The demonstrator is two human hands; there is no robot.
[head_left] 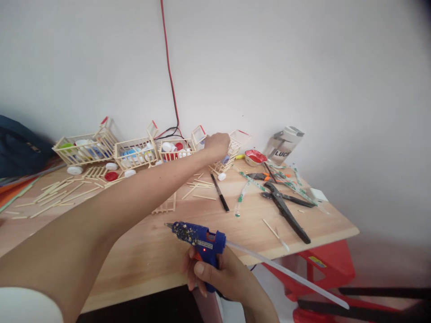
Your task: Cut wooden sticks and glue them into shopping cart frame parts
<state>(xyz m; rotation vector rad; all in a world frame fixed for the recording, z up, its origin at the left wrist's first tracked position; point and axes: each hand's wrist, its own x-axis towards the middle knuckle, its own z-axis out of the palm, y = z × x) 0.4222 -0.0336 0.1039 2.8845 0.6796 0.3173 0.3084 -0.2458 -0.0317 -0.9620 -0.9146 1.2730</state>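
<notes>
My left arm stretches across the wooden table (158, 251) and my left hand (217, 144) is closed at the far edge, on or against a small stick-built cart (232, 150); what the fingers grip is hidden. My right hand (222, 276) is wrapped round the handle of a blue hot glue gun (198, 240) near the front edge. Its nozzle points left. A long clear glue stick (289, 276) juts out the back to the lower right.
A row of stick carts (134, 152) filled with bottle caps lines the wall. Loose sticks (57, 195), a black pen (220, 193), black shears (286, 208), pliers, a red dish (255, 157), a tilted carton (284, 143) lie around. A red cable (170, 76) hangs down. Red stool (323, 264) stands right.
</notes>
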